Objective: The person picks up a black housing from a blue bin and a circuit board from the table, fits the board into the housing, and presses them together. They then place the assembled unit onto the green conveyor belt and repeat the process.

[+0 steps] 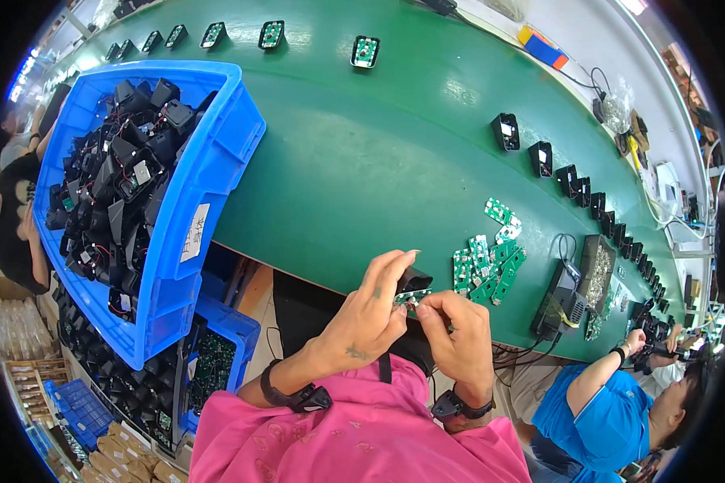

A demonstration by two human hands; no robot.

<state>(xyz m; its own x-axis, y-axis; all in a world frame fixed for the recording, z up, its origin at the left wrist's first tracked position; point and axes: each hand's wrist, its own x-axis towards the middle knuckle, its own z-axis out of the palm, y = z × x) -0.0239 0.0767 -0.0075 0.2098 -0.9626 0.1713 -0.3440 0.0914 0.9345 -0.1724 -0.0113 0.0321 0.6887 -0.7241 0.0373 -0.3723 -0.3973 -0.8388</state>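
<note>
Close to my body, at the table's near edge, my left hand (362, 310) is closed around a small black plastic housing (413, 279). A small green circuit board (409, 297) shows at the housing's near side, between my two hands. My right hand (461, 334) pinches the board's right end with thumb and forefinger; a tiny red bit, perhaps wire, shows there, too small to make out. Just right of the hands lies a loose pile of green circuit boards (483, 270) on the green table (338, 161).
A blue crate (238, 133) heaped with black housings stands at left. Housings with boards (366, 52) line the far edge; more black housings (542, 159) line the right. A black power adapter (562, 298) lies beside a tray of small parts (597, 270). A co-worker in blue (600, 410) sits at right.
</note>
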